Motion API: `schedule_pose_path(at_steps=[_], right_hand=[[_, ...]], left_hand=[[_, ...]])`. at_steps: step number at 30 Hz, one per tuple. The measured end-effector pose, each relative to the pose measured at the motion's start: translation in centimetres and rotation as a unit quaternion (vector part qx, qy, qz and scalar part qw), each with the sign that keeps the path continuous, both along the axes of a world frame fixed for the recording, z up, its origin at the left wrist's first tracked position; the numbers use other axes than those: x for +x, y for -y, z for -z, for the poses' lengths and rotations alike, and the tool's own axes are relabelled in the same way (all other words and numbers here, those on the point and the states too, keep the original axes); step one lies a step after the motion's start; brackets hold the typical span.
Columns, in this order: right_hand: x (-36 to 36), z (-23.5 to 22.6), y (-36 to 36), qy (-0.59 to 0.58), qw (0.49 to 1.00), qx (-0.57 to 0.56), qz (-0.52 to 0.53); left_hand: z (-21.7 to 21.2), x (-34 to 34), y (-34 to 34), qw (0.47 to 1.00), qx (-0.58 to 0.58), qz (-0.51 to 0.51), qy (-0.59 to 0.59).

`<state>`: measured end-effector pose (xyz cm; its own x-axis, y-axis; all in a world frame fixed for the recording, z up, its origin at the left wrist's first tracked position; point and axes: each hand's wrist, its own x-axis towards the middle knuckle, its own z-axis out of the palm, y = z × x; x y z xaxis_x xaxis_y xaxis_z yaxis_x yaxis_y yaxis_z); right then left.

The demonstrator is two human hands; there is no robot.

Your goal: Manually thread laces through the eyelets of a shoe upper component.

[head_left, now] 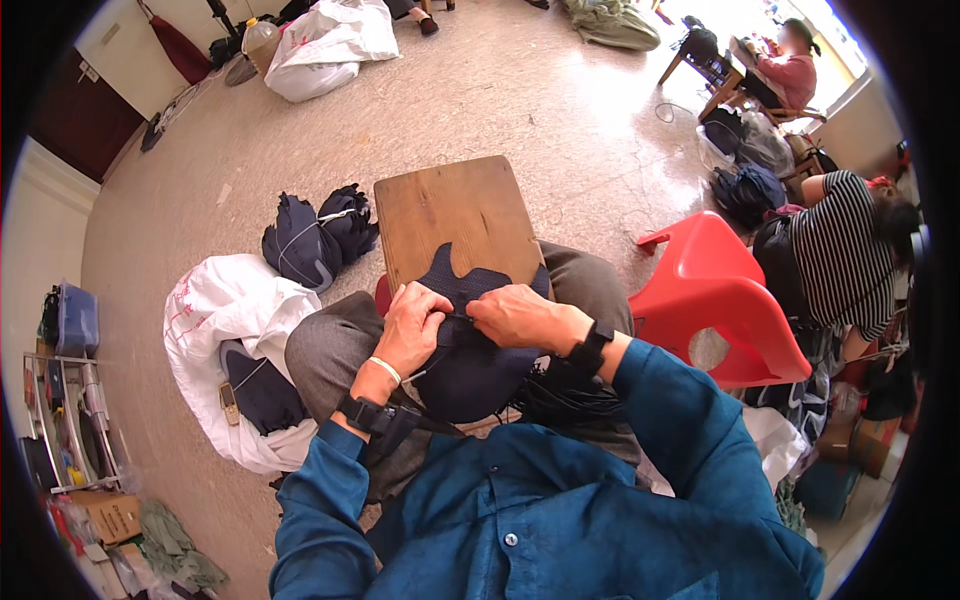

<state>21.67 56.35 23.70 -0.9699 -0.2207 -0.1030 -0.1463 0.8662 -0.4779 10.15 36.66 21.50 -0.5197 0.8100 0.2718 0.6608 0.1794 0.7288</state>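
Observation:
A dark navy fabric piece (470, 350) with a curved, notched edge lies across my lap and onto a small wooden board (455, 210). My left hand (412, 325) pinches the fabric at its middle, fingers closed. My right hand (520, 315) grips the same spot from the right, touching the left hand. A thin white thread trails down near my left wrist. Both wrists wear black bands. Whether a needle is held is too small to tell.
Tied bundles of navy pieces (315, 240) lie on the floor to the left, beside a white sack (225, 310) with more. A red plastic stool (715, 295) lies tipped at right. A person in a striped top (845, 260) sits at right; another sits at far back.

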Motion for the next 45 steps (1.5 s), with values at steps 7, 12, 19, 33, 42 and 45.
schedule_pose_path(at_steps=[7,12,19,33,42,45], right_hand=[[0.0,-0.8,1.5,-0.011,0.998,0.038,0.041],[-0.6,0.1,1.3,-0.019,0.998,0.056,0.029],[3.3,-2.0,-2.2,0.0,0.998,0.048,0.045],[3.4,0.5,0.2,-0.082,0.986,-0.066,0.131],[2.5,0.3,2.0,-0.087,0.986,-0.073,0.121],[2.0,0.2,2.3,-0.059,0.989,-0.025,0.131]], left_hand=[[-0.8,0.0,0.3,0.998,-0.042,0.015,0.044],[-0.6,0.0,-0.1,0.999,-0.036,0.008,0.034],[-0.4,0.0,-0.1,0.999,-0.024,0.001,0.043],[-1.2,0.8,-0.5,0.999,-0.049,0.005,-0.012],[-0.6,0.8,-0.5,0.999,-0.032,-0.005,-0.021],[-0.7,0.9,-0.5,0.999,-0.036,-0.001,-0.022]])
